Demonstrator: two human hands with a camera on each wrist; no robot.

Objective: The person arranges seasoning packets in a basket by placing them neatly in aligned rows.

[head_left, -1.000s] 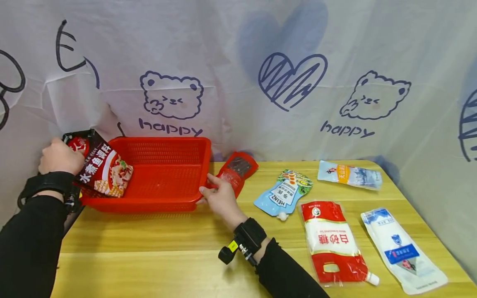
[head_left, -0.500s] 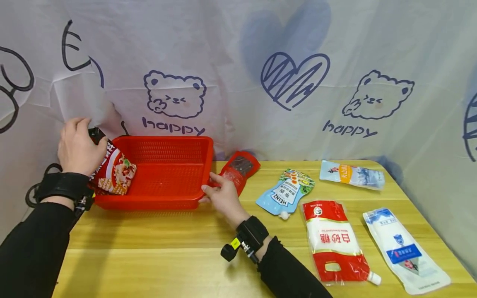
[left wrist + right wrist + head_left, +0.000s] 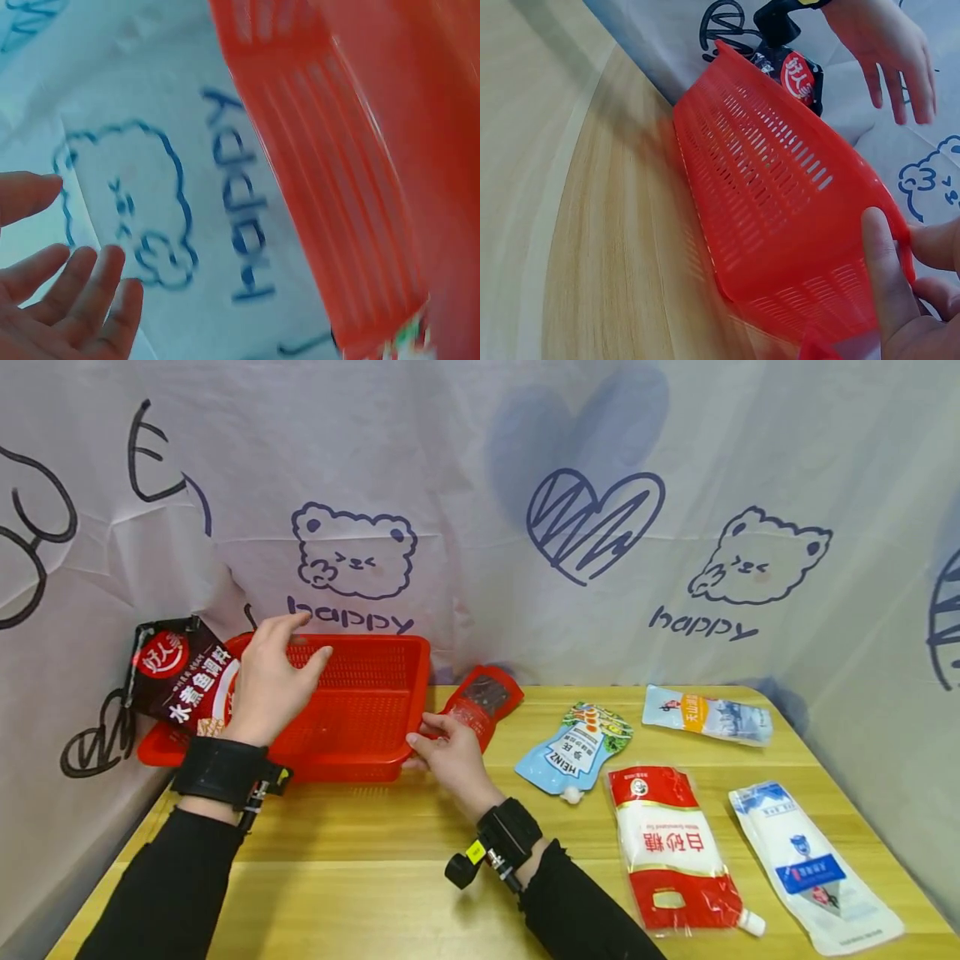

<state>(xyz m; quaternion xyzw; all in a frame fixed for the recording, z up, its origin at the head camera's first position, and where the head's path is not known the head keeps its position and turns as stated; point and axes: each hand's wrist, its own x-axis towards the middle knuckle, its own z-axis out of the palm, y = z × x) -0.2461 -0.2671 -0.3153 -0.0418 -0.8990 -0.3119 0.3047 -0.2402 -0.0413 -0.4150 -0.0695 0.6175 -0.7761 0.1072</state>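
Left hand: the left hand hangs above the basket, fingers loosely spread and thumb held apart from them.
Right hand: the right hand pinches the near right end of the basket's rim between thumb and fingers.
Red basket: it lies below the left hand and to the left of the right hand, on the table.
In the basket: a black packet leans in the end to the left of the left hand, tilted, its top sticking out above the rim.
Just past the right hand: a red packet with a dark window; whether it touches the basket cannot be told.
Farther right of the right hand: a blue pouch with its cap toward the person, then a red-and-white bag, a white bag and, farther back, a small pale packet with an orange band.
Hidden: the left hand and its wristband cover the packet's lower right part and some of the basket's near wall; the right hand's fingers cover part of the red packet.
Cut off: the left wrist view catches the basket blurred, its edges out of frame.
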